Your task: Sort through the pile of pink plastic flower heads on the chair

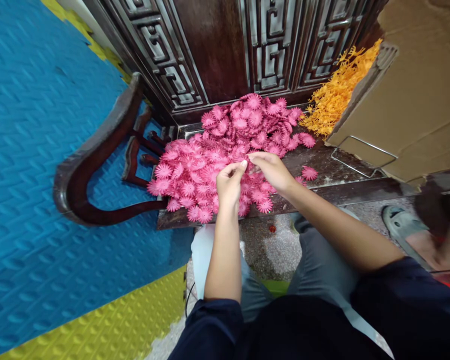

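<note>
A large heap of pink flower-shaped pieces [195, 175] covers the seat of a dark wooden bench [326, 175]. Over the heap's front part, my left hand [229, 184] is closed in a pinch, thumb against forefinger. My right hand [272, 170] comes in from the right, also pinching, its fingertips close to the left ones. Whatever lies between the fingertips is too small to make out against the pink pieces behind. A single pink piece [309, 173] lies apart on the seat, right of my right hand.
Orange plastic-looking pieces [330, 97] pile up beside a cardboard sheet [408, 90] at the right. A metal wire stand [363, 156] is in front of the cardboard. The bench's curved armrest [71, 185] is on the left, by blue matting [30, 200]. Another person's sandalled foot [412, 235] shows at right.
</note>
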The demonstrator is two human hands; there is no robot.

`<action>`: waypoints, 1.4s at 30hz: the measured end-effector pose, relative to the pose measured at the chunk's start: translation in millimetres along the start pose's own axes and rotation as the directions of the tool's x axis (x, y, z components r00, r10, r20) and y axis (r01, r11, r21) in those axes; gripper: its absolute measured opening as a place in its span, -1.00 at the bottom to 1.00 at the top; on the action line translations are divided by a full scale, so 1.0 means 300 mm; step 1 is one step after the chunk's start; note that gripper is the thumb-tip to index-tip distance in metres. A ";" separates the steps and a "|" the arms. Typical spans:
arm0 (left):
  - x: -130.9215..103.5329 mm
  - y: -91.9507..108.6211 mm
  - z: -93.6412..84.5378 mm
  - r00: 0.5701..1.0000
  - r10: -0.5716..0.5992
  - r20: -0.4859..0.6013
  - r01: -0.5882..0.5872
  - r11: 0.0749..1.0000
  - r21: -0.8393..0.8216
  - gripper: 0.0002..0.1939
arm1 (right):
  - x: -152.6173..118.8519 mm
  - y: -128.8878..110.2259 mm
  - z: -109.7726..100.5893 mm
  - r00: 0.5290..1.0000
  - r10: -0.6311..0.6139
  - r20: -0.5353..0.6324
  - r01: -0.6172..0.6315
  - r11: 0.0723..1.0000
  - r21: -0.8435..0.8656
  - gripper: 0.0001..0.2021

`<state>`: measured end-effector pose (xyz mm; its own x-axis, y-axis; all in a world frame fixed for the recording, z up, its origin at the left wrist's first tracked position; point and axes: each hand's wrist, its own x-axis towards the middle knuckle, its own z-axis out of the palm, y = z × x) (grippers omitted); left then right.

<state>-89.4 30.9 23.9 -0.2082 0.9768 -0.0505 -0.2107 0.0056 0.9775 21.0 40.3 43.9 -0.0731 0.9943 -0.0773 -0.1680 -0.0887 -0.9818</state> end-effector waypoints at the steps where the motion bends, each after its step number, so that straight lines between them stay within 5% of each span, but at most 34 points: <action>1: 0.001 -0.001 -0.002 1.000 0.005 -0.009 -0.005 1.000 0.001 -0.84 | -0.002 -0.004 0.002 1.000 -0.001 0.027 0.000 1.000 0.019 -0.87; 14: 0.016 -0.014 0.001 0.997 -0.071 -0.015 0.070 0.994 -0.082 -0.75 | 0.005 -0.002 -0.013 0.998 -0.060 -0.001 0.060 0.998 -0.020 -0.69; 25: -0.003 0.017 -0.003 0.994 0.072 0.081 -0.077 0.995 0.060 -0.84 | 0.006 0.009 -0.014 0.994 -0.055 -0.090 0.055 0.998 -0.006 -0.72; 42: 0.006 -0.001 -0.007 0.991 0.086 0.098 -0.100 0.984 0.146 -0.86 | 0.013 0.022 -0.018 0.997 -0.030 -0.067 0.030 1.000 0.001 -0.73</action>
<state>-91.7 32.1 23.0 -0.1309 0.9899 0.0546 -0.0471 -0.0612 0.9970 25.0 43.8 36.1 -0.0015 0.9982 -0.0591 -0.1710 -0.0585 -0.9835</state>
